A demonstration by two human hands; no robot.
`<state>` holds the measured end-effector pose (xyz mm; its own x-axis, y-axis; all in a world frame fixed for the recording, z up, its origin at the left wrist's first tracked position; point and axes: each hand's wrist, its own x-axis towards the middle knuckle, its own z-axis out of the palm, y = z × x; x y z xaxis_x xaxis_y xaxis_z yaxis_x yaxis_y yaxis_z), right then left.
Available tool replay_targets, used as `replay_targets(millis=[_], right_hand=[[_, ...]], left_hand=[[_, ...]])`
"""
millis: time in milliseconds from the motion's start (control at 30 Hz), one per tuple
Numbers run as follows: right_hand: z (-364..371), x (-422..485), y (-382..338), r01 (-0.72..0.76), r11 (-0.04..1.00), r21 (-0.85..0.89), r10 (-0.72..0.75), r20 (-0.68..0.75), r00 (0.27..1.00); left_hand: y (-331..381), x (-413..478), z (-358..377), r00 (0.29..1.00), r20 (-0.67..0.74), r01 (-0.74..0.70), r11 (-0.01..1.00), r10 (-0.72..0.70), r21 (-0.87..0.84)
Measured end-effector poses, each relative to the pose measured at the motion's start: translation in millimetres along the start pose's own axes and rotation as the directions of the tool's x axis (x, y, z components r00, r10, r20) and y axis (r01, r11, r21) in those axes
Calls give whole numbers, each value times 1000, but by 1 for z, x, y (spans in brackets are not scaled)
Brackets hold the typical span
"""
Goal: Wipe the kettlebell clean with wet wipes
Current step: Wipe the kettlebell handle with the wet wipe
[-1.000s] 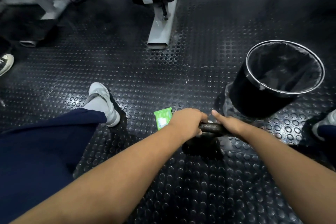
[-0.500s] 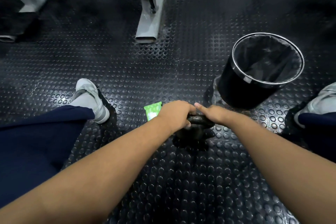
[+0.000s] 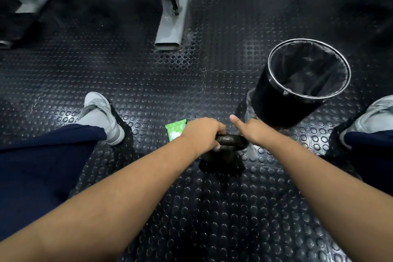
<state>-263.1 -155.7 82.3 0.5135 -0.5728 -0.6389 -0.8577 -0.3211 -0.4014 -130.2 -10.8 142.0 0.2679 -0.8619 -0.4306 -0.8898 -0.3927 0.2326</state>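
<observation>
- While the kettlebell (image 3: 230, 141) stands on the floor (image 3: 212, 215), left hand (image 3: 202, 134) wraps its handle, likely to steady it.
- Right hand (image 3: 254, 132) touches the handle's 3 o'clock end, thumb out; finger curl hidden.
- Wet wipes pack (image 3: 175, 131) at 9 o'clock, bin (image 3: 274, 100) at 1 o'clock, both handy.

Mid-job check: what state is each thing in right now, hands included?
Black metal kettlebell: upright on the floor, handle gripped.
Left hand: grips the kettlebell's handle.
Right hand: at the handle's right end, thumb straight, grip unclear.
Green wet-wipes pack: flat on the floor, just beyond the left hand.
Round black lined bin: upright, open-topped.
</observation>
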Motion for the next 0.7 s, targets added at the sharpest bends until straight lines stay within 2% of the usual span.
replay_targets(millis=[100,167,233,333,433,533,633,700], right_hand=[[13,-1,1,-39,998,52,36,54,998],[19,-4,6,-98,978,182,85,78,993],[23,-4,13,-156,897,413,112,128,985],[30,8,34,-187,802,567,119,156,981],[4,-9,17,-120,890,440,96,78,992],[-15,-10,4,-53,959,278,30,87,996],[-14,-6,-7,19,988,155,-34,97,995],[3,2,-2,-7,990,139,-9,118,993]], left_hand=[[1,0,0,1000,-8,-4,1000,4,10],[1,0,0,1000,-14,-8,1000,8,13],[0,0,0,1000,-17,-9,1000,9,9],[-2,0,0,1000,-24,-8,1000,8,-3],[-3,0,0,1000,-23,-6,1000,6,-3],[-2,-1,0,1000,-15,-3,1000,3,1],[-1,-1,0,1000,-20,0,1000,0,3],[0,-2,0,1000,-20,5,1000,-5,6]])
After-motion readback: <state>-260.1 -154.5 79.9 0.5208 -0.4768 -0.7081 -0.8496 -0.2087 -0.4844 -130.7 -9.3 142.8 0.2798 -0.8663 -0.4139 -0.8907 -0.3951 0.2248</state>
